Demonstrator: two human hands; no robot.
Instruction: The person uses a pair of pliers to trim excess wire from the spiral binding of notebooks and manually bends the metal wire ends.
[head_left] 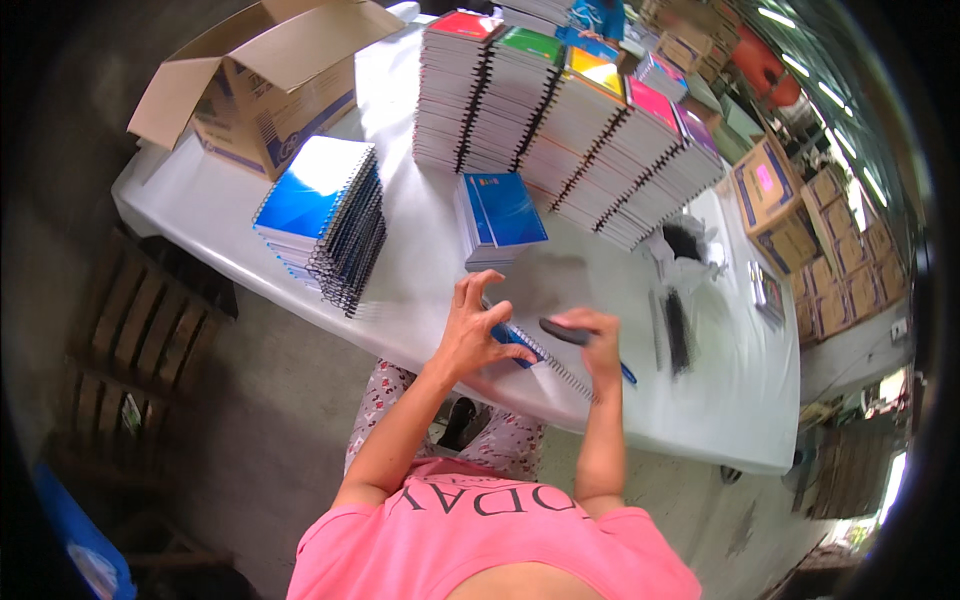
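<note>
Though blurry, dark tool (565, 331) in right hand (600, 342)

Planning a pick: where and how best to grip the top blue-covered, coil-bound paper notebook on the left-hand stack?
Probably pinch the top notebook by its left edge, coming from the left: dark coils line the right side and could snag.

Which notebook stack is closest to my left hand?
The short blue stack, just beyond your left hand; the blue stack at left and the tall row are farther.
</note>
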